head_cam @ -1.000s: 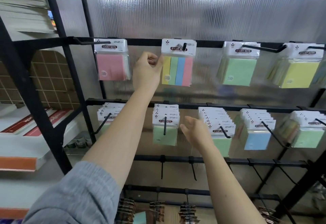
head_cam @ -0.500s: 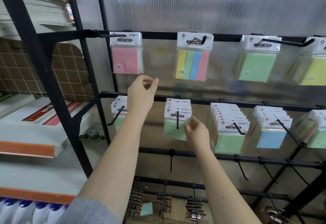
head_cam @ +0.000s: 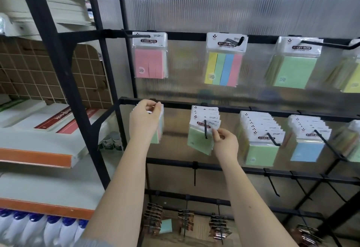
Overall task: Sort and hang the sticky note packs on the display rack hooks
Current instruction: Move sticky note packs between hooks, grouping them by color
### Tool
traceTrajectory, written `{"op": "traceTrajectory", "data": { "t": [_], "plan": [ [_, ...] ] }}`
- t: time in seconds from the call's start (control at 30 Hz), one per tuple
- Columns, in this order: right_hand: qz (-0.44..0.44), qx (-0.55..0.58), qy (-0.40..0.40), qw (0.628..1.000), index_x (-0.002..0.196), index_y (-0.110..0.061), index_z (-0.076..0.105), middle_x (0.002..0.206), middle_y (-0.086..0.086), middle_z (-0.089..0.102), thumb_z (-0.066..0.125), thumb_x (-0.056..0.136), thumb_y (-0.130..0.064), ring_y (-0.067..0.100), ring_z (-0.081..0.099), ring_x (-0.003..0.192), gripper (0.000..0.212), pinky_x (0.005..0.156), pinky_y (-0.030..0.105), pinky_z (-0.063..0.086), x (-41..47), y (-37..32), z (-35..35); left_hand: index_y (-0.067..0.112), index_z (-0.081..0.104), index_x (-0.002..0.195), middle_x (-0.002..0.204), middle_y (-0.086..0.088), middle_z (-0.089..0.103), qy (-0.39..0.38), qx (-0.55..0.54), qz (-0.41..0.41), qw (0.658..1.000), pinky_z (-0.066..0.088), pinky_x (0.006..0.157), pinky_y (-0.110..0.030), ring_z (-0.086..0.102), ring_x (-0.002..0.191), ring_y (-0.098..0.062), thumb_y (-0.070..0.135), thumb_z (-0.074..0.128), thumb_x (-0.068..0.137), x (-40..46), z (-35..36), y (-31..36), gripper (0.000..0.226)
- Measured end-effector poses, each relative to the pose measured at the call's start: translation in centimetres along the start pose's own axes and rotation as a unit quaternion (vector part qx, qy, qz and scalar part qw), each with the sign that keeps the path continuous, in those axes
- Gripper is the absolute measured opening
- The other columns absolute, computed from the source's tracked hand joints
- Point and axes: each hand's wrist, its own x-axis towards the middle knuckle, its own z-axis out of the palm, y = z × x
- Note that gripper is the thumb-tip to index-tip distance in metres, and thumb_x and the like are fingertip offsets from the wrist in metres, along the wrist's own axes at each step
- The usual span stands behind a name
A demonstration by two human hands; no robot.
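Sticky note packs hang on the black display rack (head_cam: 229,108). The top row holds a pink pack (head_cam: 150,61), a four-colour striped pack (head_cam: 224,67) and a green pack (head_cam: 294,69). On the middle row, my left hand (head_cam: 146,122) grips the stack of packs (head_cam: 160,128) on the leftmost hook and hides most of it. My right hand (head_cam: 225,142) pinches the right edge of the front green pack (head_cam: 200,139) on the second hook. Further right hang a green stack (head_cam: 262,145) and a blue stack (head_cam: 307,143).
Bare hooks (head_cam: 194,176) stick out from the third bar, and dark clip packs (head_cam: 153,219) hang on the lowest row. To the left stand white shelves with orange edges (head_cam: 39,159), boxes (head_cam: 39,122) and bottles (head_cam: 39,227).
My left hand dropped from the top row's striped pack to the leftmost stack on the middle row and took hold of it. My right hand moved left onto the green pack.
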Motion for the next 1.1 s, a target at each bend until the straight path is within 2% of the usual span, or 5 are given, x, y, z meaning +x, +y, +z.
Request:
{"op": "traceTrajectory", "data": {
  "t": [0.47, 0.73, 0.87, 0.97, 1.1],
  "plan": [
    [-0.036, -0.038, 0.024, 0.998, 0.075, -0.013, 0.047, 0.066, -0.004, 0.049, 0.040, 0.097, -0.020, 0.009, 0.040, 0.057, 0.025, 0.050, 0.026, 0.030, -3.3, -2.7, -0.9, 0.014, 0.059, 0.117, 0.102, 0.001, 0.060, -0.003, 0.044, -0.078, 0.996, 0.033, 0.055, -0.017, 0.046, 0.066, 0.000, 0.024, 0.046, 0.097, 2.6, -1.7, -3.8, 0.026],
    [-0.045, -0.111, 0.022, 0.993, 0.060, -0.014, 0.033, 0.054, -0.002, 0.033, 0.043, 0.089, -0.018, 0.017, 0.027, 0.052, 0.032, 0.051, 0.027, 0.022, -4.1, -4.0, -2.4, 0.000, 0.053, 0.126, 0.131, -0.020, 0.053, -0.086, 0.024, -0.261, 0.961, 0.043, 0.086, -0.034, 0.051, 0.119, -0.034, 0.009, 0.039, 0.098, 5.2, -1.6, -5.4, 0.033],
    [-0.050, -0.106, 0.019, 0.993, 0.061, -0.012, 0.034, 0.055, 0.001, 0.032, 0.045, 0.087, -0.019, 0.019, 0.027, 0.055, 0.029, 0.054, 0.029, 0.021, -4.3, -4.9, -3.0, 0.006, 0.051, 0.085, 0.089, -0.011, 0.056, -0.095, -0.069, -0.325, 0.938, 0.042, 0.073, -0.028, 0.051, 0.080, -0.022, 0.010, 0.044, 0.097, 5.1, -1.1, -5.7, 0.014],
    [-0.063, -0.099, 0.034, 0.993, 0.064, -0.010, 0.038, 0.058, 0.003, 0.034, 0.046, 0.088, -0.021, 0.020, 0.029, 0.056, 0.027, 0.053, 0.030, 0.021, -4.3, -5.5, -3.5, 0.008, 0.052, 0.099, 0.088, -0.007, 0.054, -0.085, -0.104, -0.341, 0.930, 0.040, 0.083, -0.031, 0.048, 0.092, -0.019, 0.010, 0.048, 0.094, 5.3, -1.0, -6.1, 0.006],
    [-0.066, -0.079, 0.051, 0.993, 0.066, -0.007, 0.042, 0.059, 0.004, 0.035, 0.046, 0.090, -0.020, 0.019, 0.029, 0.055, 0.027, 0.051, 0.030, 0.021, -4.4, -6.2, -3.9, 0.008, 0.054, 0.102, 0.085, -0.005, 0.053, -0.071, -0.109, -0.344, 0.930, 0.037, 0.065, -0.024, 0.047, 0.073, -0.015, 0.008, 0.051, 0.090, 5.7, -1.4, -7.3, 0.013]
  ]
}}
